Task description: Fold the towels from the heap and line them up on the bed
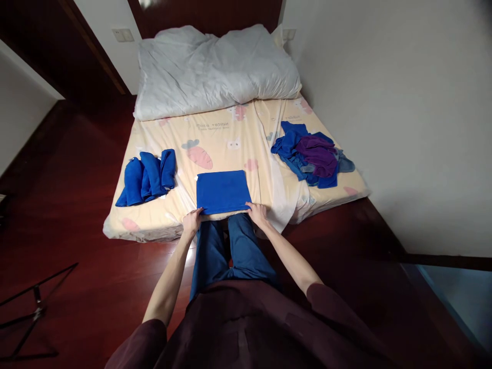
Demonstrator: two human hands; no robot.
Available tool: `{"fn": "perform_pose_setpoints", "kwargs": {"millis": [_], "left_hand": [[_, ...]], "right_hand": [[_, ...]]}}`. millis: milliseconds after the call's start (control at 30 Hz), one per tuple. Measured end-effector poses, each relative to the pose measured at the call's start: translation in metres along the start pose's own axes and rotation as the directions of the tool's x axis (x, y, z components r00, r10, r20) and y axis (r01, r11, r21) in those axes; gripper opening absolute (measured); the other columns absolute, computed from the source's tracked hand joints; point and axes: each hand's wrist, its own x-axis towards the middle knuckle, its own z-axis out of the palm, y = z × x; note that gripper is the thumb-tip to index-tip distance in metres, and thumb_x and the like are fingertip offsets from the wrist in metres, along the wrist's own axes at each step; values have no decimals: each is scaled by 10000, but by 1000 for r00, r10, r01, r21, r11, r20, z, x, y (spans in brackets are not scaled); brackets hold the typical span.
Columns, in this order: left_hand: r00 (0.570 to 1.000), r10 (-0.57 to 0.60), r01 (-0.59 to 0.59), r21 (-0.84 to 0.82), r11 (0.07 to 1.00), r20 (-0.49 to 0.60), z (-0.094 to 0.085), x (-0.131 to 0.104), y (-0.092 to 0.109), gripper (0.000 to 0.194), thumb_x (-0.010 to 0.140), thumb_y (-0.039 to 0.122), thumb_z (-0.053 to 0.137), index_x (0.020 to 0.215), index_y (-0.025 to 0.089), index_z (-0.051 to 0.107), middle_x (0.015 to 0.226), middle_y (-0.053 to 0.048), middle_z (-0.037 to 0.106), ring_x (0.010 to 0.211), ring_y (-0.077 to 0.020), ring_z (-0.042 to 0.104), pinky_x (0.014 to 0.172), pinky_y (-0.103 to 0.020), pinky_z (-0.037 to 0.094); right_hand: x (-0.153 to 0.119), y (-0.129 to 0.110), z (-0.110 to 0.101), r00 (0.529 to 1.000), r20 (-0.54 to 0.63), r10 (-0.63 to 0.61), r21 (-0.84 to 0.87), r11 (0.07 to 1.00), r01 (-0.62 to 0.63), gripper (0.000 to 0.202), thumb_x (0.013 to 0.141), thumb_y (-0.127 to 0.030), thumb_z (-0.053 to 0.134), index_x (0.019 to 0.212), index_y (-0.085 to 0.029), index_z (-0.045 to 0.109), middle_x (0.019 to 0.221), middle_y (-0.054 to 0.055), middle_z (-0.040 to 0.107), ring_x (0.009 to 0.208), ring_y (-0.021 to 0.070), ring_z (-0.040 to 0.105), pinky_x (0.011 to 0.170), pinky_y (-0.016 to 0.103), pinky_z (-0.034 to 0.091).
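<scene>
A blue cloth (pixel 223 190) lies flat as a rectangle at the front edge of the bed, right before my legs. My left hand (pixel 191 221) pinches its near left corner, and my right hand (pixel 257 212) pinches the near right corner. Several rolled or folded blue cloths (pixel 150 177) lie side by side on the bed to the left. Over on the right is a loose, crumpled heap of blue cloths (pixel 289 145) with a purple cloth (pixel 318 154) on top.
A thick white quilt (pixel 219 72) is bunched at the head of the bed (pixel 226 143), whose sheet has carrots and rabbits. A wall (pixel 384 113) stands at the right. Black stand legs (pixel 37 307) rest on the dark red floor (pixel 88 277) at lower left.
</scene>
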Motion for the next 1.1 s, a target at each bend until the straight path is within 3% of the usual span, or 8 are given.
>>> {"fn": "perform_pose_setpoints", "kwargs": {"millis": [167, 367, 567, 833, 1100], "left_hand": [[995, 68, -74, -85, 994, -68, 4, 3, -7, 508, 896, 77, 525, 1355, 210, 700, 1369, -97, 695, 1239, -268, 665, 1017, -357, 559], [983, 96, -128, -214, 968, -154, 8, 6, -20, 446, 822, 90, 543, 1201, 197, 754, 1253, -98, 693, 1225, -253, 632, 1066, -346, 534], [987, 51, -98, -314, 944, -155, 8, 5, -22, 448, 824, 140, 511, 1197, 184, 755, 1217, -117, 695, 1198, -268, 641, 1078, -380, 520], [982, -55, -13, -362, 932, -178, 12, 15, -22, 364, 929, 375, 526, 1128, 155, 737, 1131, -143, 732, 1085, -286, 673, 1009, -410, 531], [972, -141, 33, -486, 873, -186, 14, 20, -18, 373, 927, 438, 500, 1059, 154, 703, 1047, -125, 726, 968, -246, 682, 917, -354, 540]], "right_hand": [[6, 5, 4, 997, -67, -44, 97, 994, 51, 413, 905, -113, 599, 1272, -230, 749, 1282, 91, 759, 1138, 266, 711, 1050, 409, 536], [14, 20, 17, 970, -231, -71, 379, 912, 157, 394, 769, -74, 607, 1097, -209, 778, 1166, 79, 768, 1173, 238, 650, 1088, 391, 511], [16, 31, 24, 977, -206, 50, 534, 843, 69, 350, 739, -143, 598, 1038, -203, 768, 1120, 80, 757, 1120, 229, 675, 1028, 387, 547], [26, 31, 26, 981, -148, 125, 589, 808, -14, 318, 837, -324, 564, 1054, -161, 729, 1040, 100, 768, 949, 208, 712, 862, 329, 594], [30, 31, 28, 975, -156, 160, 630, 776, -27, 357, 894, -512, 530, 856, -182, 660, 840, 78, 740, 779, 201, 686, 746, 291, 581]]}}
